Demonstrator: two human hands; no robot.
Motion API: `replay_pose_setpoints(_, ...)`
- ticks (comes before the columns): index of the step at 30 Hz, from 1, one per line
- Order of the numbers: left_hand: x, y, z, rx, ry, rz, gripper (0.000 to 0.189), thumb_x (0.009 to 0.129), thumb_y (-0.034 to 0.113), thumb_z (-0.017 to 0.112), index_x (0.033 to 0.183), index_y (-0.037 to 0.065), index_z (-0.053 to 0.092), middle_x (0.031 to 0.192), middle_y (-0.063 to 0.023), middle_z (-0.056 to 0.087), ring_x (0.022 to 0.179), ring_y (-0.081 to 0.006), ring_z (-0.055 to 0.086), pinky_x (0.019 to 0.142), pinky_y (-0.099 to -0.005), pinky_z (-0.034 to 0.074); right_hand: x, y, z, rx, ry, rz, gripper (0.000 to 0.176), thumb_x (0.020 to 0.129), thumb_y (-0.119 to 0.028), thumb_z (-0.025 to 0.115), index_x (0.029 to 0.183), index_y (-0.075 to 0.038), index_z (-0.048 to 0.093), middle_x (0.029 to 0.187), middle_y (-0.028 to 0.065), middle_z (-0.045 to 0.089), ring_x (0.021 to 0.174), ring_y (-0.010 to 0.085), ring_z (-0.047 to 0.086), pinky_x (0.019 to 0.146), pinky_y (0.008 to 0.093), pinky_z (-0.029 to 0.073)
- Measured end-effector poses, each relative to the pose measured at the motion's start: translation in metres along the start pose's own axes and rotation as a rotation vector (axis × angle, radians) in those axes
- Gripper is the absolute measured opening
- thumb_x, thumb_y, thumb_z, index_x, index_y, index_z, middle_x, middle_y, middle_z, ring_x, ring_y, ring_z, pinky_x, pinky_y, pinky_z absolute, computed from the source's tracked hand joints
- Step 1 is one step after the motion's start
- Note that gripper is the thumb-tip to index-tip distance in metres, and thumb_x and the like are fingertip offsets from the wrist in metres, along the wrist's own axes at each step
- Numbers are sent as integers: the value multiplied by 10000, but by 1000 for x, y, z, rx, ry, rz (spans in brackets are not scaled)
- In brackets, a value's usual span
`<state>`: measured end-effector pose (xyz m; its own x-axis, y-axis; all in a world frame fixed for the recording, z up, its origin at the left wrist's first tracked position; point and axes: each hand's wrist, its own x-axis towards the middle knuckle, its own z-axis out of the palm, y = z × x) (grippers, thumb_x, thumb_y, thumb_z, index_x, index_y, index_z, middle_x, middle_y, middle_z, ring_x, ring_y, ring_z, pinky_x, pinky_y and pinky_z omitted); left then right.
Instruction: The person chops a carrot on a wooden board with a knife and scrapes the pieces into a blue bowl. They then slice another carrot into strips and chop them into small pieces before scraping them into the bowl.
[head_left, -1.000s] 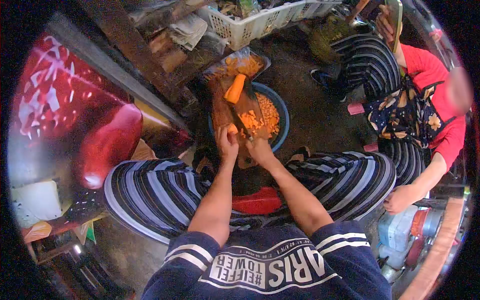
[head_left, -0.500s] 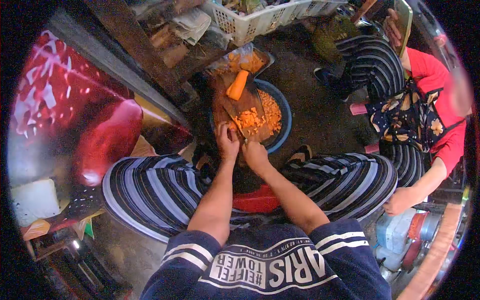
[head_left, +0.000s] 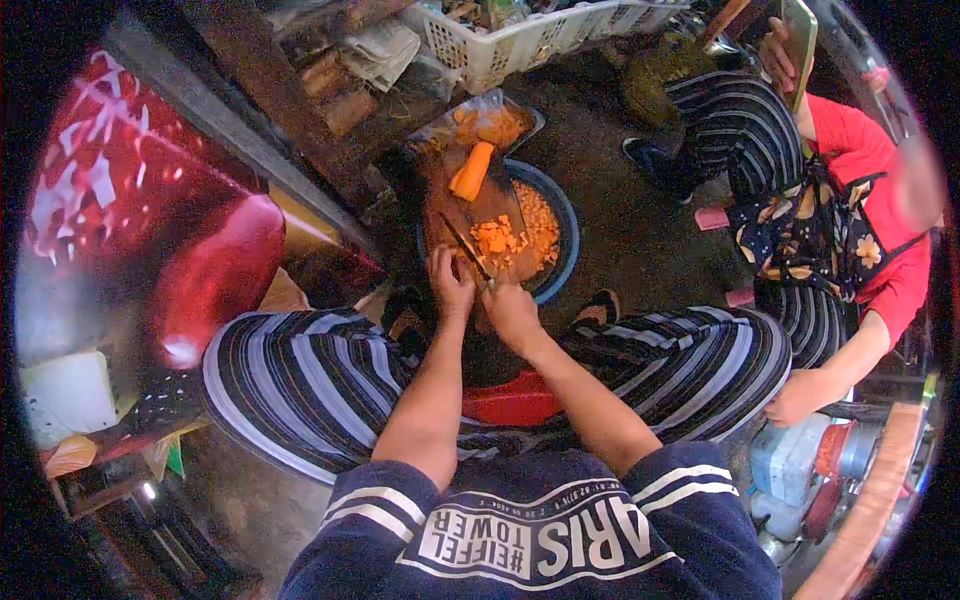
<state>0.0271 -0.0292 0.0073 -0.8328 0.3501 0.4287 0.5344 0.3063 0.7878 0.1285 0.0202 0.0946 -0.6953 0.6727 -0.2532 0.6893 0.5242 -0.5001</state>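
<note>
My right hand (head_left: 511,310) is closed round the handle of a knife (head_left: 463,240), whose dark blade points up and left across a wooden cutting board (head_left: 440,205). Close to the blade on its left side, my left hand (head_left: 452,284) has its fingers curled over a small bit of carrot, mostly hidden by them. Diced carrot (head_left: 497,238) lies heaped just right of the blade. Farther up the board rests a thick peeled carrot (head_left: 471,172). Under the board stands a blue basin (head_left: 573,235) with many carrot cubes in it.
A tray (head_left: 538,122) with orange carrot pieces sits beyond the board. A white plastic crate (head_left: 485,58) stands at the back. At right, a seated person in a red top (head_left: 895,200) holds a flat phone-like object (head_left: 797,50). A wooden beam (head_left: 290,110) slants along the left.
The knife blade has shifted left, off the diced carrot, and shows more of its length. My hands stay nearly in place. The person's phone-like object has tilted slightly.
</note>
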Motion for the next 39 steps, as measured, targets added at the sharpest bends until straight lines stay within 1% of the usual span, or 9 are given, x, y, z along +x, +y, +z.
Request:
replay_pose_setpoints(7, 0, -1, 0, -97, -12, 11, 237, 707, -6, 534, 943, 10, 510, 976, -169, 525, 957, -377, 474, 856, -423, 374, 11, 12, 17, 31, -17, 43, 321, 830, -257, 518, 944, 42, 538, 826, 274, 593, 771, 431, 584, 705, 496, 476)
replay_pose_setpoints(9, 2, -4, 3, -96, -32, 28, 248, 712, -6, 533, 958, 9, 510, 966, -170, 526, 951, -375, 478, 852, -420, 377, 22, 27, 22, 121, 15, -82, 309, 822, -249, 532, 936, 37, 551, 786, 270, 595, 745, 428, 588, 686, 497, 479)
replay_pose_setpoints(14, -2, 1, 2, -269, 12, -141, 255, 753, 0, 511, 1008, 5, 510, 996, -184, 523, 983, -368, 480, 869, -411, 371, 2, 11, -2, 86, 63, -97, 279, 804, -238, 556, 848, 36, 583, 723, 263, 595, 691, 425, 592, 659, 487, 491)
replay_pose_setpoints(20, 1, -1, -2, -20, -7, -6, 230, 727, -3, 524, 956, -11, 516, 1012, -181, 524, 985, -369, 479, 876, -400, 369, -3, 3, 5, 21, 69, -69, 317, 813, -262, 549, 794, 50, 597, 731, 261, 601, 690, 416, 601, 664, 473, 500)
replay_pose_setpoints(24, 3, 5, -4, -100, 7, -11, 200, 715, -17, 519, 915, -13, 516, 990, -175, 520, 966, -366, 483, 873, -398, 372, 7, 16, 40, -17, 90, -91, 317, 822, -270, 543, 815, 42, 600, 727, 261, 602, 696, 415, 603, 653, 462, 504)
replay_pose_setpoints(30, 3, -1, -3, -179, -14, 16, 226, 717, -43, 501, 938, 1, 514, 953, -159, 509, 939, -349, 493, 845, -386, 395, 13, 26, 24, 157, 91, -98, 367, 832, -290, 525, 755, 58, 613, 706, 279, 590, 687, 421, 597, 661, 480, 494)
replay_pose_setpoints(33, 0, 10, -6, -276, 4, -151, 261, 724, -46, 499, 979, 5, 507, 969, -156, 504, 936, -346, 493, 838, -384, 401, 7, 13, 5, 105, 78, -67, 410, 841, -306, 513, 712, 71, 610, 698, 285, 584, 688, 433, 593, 666, 485, 492)
replay_pose_setpoints(36, 0, 3, -3, -326, 55, -161, 276, 730, -23, 518, 1003, 10, 502, 992, -159, 498, 932, -349, 494, 841, -386, 399, -3, 2, -5, 51, 26, -66, 410, 851, -331, 497, 781, 59, 600, 708, 287, 587, 697, 438, 593, 664, 486, 492)
replay_pose_setpoints(39, 1, 3, -8, -33, 58, -22, 261, 727, 0, 538, 986, 9, 507, 992, -167, 508, 944, -358, 492, 843, -391, 400, -7, 2, 0, 24, 40, -82, 417, 860, -351, 482, 869, 59, 559, 716, 292, 589, 702, 440, 595, 662, 488, 493)
